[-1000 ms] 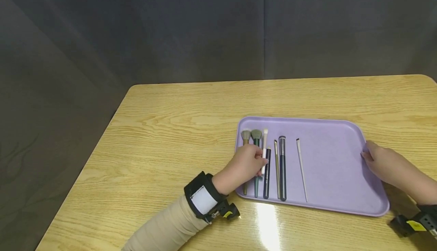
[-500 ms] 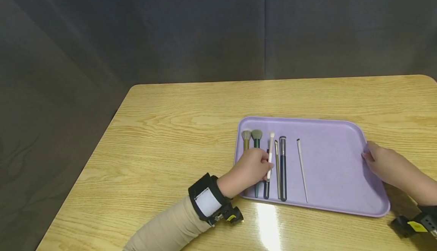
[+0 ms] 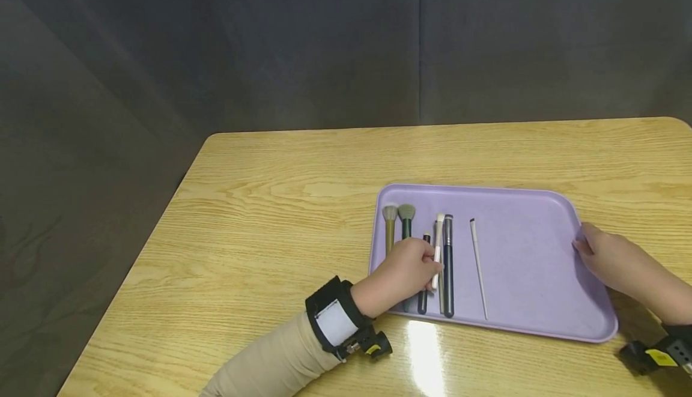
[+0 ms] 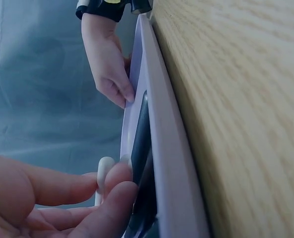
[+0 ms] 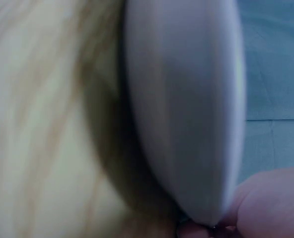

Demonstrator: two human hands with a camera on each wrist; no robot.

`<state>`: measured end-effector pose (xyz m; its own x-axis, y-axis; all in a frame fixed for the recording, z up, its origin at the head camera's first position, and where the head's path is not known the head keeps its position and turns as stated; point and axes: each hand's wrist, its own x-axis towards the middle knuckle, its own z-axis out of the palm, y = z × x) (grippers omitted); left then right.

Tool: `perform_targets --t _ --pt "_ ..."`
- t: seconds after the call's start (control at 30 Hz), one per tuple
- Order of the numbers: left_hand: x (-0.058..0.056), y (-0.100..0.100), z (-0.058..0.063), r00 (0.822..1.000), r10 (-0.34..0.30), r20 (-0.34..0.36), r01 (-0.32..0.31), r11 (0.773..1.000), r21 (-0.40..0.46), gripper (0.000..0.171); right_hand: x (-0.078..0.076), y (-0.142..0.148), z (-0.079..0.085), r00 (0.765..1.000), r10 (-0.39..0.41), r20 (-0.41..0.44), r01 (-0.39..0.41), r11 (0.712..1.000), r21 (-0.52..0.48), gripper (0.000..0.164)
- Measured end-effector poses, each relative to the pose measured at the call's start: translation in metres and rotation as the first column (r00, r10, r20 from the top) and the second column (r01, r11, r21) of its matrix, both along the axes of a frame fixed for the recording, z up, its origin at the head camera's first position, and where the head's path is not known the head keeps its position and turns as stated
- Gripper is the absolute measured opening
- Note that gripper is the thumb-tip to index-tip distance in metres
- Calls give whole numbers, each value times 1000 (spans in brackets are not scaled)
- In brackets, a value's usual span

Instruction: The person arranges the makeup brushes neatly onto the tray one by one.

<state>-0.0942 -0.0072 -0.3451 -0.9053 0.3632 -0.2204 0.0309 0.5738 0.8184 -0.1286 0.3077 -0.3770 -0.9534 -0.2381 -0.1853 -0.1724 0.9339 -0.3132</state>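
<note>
My left hand [image 3: 409, 269] pinches a white-handled makeup brush [image 3: 437, 253] between thumb and fingers, held over the purple tray [image 3: 530, 253]. Seen from the left wrist, the white handle end [image 4: 105, 171] sticks up from the fingertips. The brush passes in front of a thin gold-handled brush and lies close to a thick black brush [image 3: 448, 277]. Under or beside the hand are a short dark brush [image 3: 423, 301], a green brush [image 3: 406, 214] and a brown-handled brush [image 3: 390, 223], each partly hidden. My right hand [image 3: 611, 259] grips the tray's right rim, thumb on top.
A thin white angled brush [image 3: 478, 271] lies apart, right of the black one. The tray stands on a wooden table [image 3: 270, 205], with a dark curtain [image 3: 324, 48] behind the far edge. Cameras are strapped to both wrists.
My left hand has carried the white-handled brush rightward, from beside the green brush, across the short dark one, to the gold-handled one. The right hand and tray stay practically still.
</note>
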Motion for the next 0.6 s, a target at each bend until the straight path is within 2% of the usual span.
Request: perform_targets --t 0.2,0.6 --pt "0 3 1 1000 -10 3 10 1000 17 33 0 1 0 1000 1 -1 -1 1000 -5 20" --pt "0 9 5 999 -33 17 32 999 39 30 1 0 0 1000 6 -9 -6 1000 -14 17"
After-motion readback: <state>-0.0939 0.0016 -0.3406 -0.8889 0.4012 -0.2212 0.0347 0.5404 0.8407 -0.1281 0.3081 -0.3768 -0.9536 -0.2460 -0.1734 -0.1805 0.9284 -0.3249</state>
